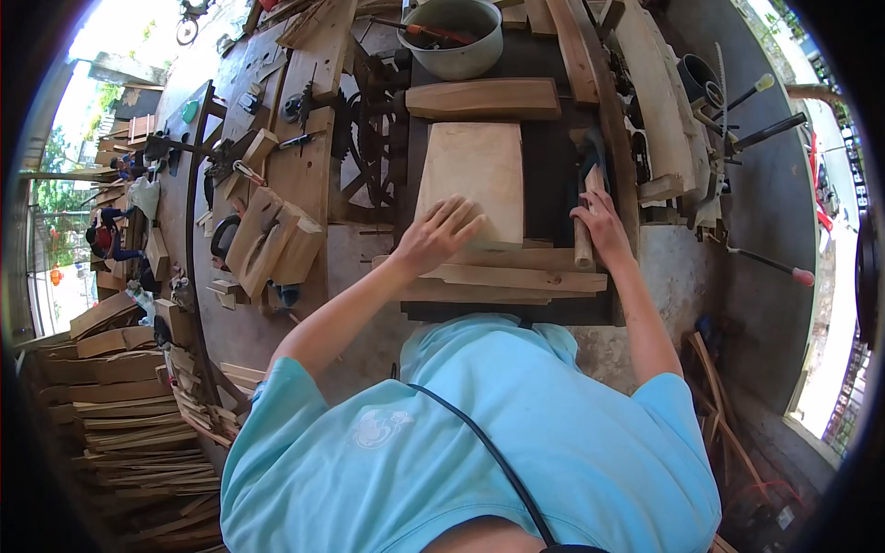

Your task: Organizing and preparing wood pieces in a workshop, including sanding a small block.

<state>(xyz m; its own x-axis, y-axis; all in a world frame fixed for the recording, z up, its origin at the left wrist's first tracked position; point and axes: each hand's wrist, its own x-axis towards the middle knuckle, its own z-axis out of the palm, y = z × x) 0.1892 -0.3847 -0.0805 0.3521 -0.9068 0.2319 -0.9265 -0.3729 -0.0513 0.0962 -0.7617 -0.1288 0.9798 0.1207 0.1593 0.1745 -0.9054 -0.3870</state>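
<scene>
A pale, flat wooden board (479, 175) lies on the dark bench top in front of me. My left hand (442, 232) rests palm down on its near left part, fingers stretched out. To the right of the board, my right hand (604, 224) has its fingers round the wooden handle of a hammer (583, 247). The hammer lies along the right side of the bench, its dark head pointing away from me; the head's exact shape is hard to make out. Long wooden strips (516, 276) lie across the bench's near edge, just below the board.
Beyond the board lies a thick wooden block (484, 99), with a metal pot (452, 46) holding tools behind it. Planks (650, 101) stand along the right. A side table on the left carries wood pieces (277, 240) and clamps. Stacked timber (129, 415) fills the lower left; a person (106, 235) is far left.
</scene>
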